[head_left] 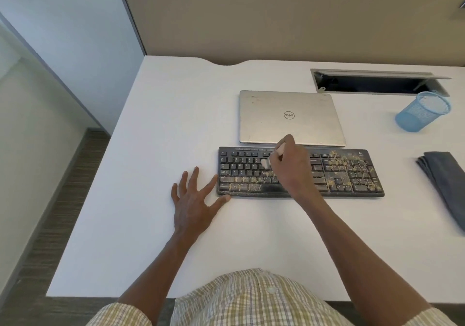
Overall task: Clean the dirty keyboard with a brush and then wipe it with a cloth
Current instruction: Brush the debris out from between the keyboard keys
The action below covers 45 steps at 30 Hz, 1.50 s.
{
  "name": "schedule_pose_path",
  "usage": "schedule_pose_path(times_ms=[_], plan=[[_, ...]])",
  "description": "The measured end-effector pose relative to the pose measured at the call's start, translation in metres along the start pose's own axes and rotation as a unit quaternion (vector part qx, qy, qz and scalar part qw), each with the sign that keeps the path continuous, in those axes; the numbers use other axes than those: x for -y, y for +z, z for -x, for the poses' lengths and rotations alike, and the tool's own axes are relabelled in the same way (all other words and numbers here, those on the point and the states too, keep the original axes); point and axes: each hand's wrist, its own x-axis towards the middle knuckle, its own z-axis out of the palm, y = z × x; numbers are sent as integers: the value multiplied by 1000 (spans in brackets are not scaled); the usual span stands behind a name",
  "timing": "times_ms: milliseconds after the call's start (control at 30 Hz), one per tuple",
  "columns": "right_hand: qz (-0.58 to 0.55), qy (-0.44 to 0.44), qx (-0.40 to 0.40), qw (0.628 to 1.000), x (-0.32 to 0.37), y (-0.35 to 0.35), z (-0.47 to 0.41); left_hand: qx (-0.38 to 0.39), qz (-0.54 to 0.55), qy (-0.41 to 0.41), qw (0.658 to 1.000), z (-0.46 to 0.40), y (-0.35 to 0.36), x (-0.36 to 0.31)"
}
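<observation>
A person in a checked shirt (254, 300) works at a white desk (151, 225), cleaning a black keyboard (347, 172) that lies across the middle of it, just in front of a closed silver laptop (289, 116). The right hand (289, 167) reaches over the keyboard's middle, its fingers curled round the pale handle of a small brush (266, 161); the light bristles rest on the upper letter rows. The left hand (193, 200) lies flat on the desk at the keyboard's left end, fingers spread and straight, holding nothing, with the forefinger and thumb tips touching the keyboard's left edge and near corner. Yellowish crumbs cover the number pad and the lower rows of keys, while the upper left rows look darker and cleaner. A folded grey cloth (445, 187) lies on the desk well to the right of the keyboard, partly cut off by the picture's edge. A blue mesh cup (422, 111) stands toward the far right, near an open cable hatch (377, 81) set into the desk.
</observation>
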Motion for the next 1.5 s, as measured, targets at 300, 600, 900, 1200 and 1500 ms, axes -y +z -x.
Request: schedule_pose_path(times_ms=[300, 600, 900, 1200, 1500], plan=[[3, 12, 7, 1000, 1, -3, -4, 3, -3, -4, 1000, 1, -1, -2], [6, 24, 9, 1000, -2, -4, -1, 1, 0, -5, 1000, 1, -1, -1], [13, -3, 14, 1000, 3, -4, -1, 4, 2, -7, 1000, 0, -1, -1], [-1, 41, 20, 999, -1, -6, 0, 8, -2, -6, 1000, 0, -1, -1], [-84, -86, 170, 978, 16, -23, -16, 16, -6, -7, 1000, 0, -2, -2]])
